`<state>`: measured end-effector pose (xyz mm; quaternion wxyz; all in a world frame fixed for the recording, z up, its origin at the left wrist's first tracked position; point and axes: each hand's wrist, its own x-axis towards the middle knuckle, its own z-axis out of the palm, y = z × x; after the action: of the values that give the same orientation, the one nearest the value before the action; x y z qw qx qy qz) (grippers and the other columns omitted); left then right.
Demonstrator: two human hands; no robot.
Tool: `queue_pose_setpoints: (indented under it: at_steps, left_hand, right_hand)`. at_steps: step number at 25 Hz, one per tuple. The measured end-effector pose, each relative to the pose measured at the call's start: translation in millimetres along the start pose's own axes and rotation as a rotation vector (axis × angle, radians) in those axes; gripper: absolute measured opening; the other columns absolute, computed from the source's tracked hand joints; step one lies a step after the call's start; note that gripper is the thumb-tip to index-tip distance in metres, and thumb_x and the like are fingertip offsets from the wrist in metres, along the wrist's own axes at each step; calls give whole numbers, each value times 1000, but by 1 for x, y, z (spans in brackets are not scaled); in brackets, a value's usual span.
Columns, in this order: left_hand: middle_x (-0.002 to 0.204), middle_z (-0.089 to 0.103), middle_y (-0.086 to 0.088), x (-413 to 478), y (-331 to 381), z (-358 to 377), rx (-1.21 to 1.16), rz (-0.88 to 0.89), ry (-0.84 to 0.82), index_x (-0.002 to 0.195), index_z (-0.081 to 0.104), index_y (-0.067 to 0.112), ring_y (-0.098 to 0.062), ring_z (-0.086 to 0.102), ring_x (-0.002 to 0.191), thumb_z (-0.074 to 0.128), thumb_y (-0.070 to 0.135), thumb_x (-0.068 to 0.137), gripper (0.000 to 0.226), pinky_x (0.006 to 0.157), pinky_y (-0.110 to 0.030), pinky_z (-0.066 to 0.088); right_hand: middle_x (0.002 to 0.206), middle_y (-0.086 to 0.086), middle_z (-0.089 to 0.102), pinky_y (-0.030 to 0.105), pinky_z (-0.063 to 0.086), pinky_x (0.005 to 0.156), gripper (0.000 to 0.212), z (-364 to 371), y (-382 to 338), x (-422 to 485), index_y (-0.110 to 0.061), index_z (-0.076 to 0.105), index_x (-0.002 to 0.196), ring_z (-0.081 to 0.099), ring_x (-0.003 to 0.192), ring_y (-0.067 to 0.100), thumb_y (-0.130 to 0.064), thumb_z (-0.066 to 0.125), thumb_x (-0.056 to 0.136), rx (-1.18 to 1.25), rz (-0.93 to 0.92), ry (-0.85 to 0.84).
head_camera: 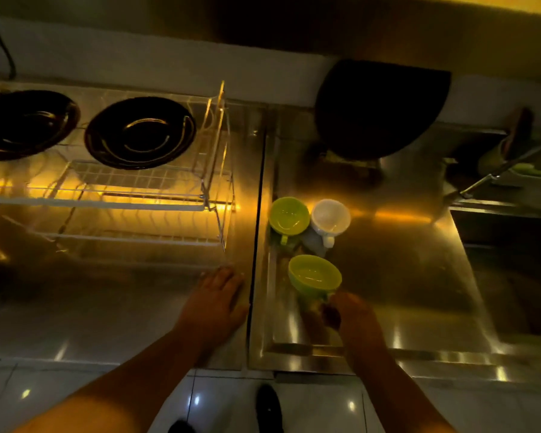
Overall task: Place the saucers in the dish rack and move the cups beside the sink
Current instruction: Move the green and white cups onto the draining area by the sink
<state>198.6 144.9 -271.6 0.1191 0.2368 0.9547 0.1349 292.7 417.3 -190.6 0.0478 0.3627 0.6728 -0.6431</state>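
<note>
Far left of both hands, up and away from the left fingertips, the wire dish rack (138,189) carries two dark saucers (140,132) on its upper tier, lying side by side; the left one (25,123) is cut by the frame edge. Count: saucers 2, both in the rack, none seen on the counter. Judgement: the saucer half of the task looks done, unless others lie out of view. Left hand (214,300): palm down, flat on the steel counter (107,307), fingers (222,279) together and extended toward the rack's near corner, holding nothing. Just right of those fingers runs the seam to the draining board (403,260). Cups, count 3: a green cup (289,215) and a white cup (330,217) touching each other, beyond the right fingertips; a second green cup (314,275) directly ahead of the right hand (353,317). Right fingers (330,315) are curled narrow at that nearest cup's handle side; the area is dark and blurred, so I cannot tell whether they are closed on the handle or just beside it. The cup appears upright, base on or near the board. The sink basin (512,276) lies well to the right of the right fingers, tap (497,175) above it. Judgement: all three cups stand on the board beside the sink, though nearer the seam than the basin; the cup step is at or near its end, with only the nearest green cup possibly in hand.
</note>
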Motion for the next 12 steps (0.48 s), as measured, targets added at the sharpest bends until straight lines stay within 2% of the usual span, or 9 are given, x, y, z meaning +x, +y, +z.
queue_pose_setpoints:
  at_steps: [4,6,9,12]
  left_hand:
    - [168,3,-3,3,19,26,90,-93,-5,158,15,29,-22,-7,153,20,73,94,78,122,-53,1]
    - [168,-4,-3,-1,20,32,119,-107,4,159,6,29,-21,-13,153,15,72,95,78,122,-54,0]
    - [168,-4,1,0,21,34,103,-132,12,159,7,31,-17,-12,153,16,70,97,73,123,-53,3]
    - [168,1,1,1,22,35,103,-132,36,158,9,31,-18,-8,153,19,67,99,71,122,-53,4]
  right_hand:
    - [88,30,68,53,53,79,23,-45,9,19,-2,69,85,65,80,36,-18,56,96,92,32,84]
    - [84,30,68,50,51,76,23,-60,8,32,-1,69,84,64,76,34,-17,57,96,128,41,111]
    - [73,16,70,40,52,66,24,-77,2,53,-4,69,82,64,67,26,-16,56,98,186,24,151]
    - [69,11,70,37,51,65,21,-92,-4,74,-5,68,85,65,65,23,-16,56,98,248,25,179]
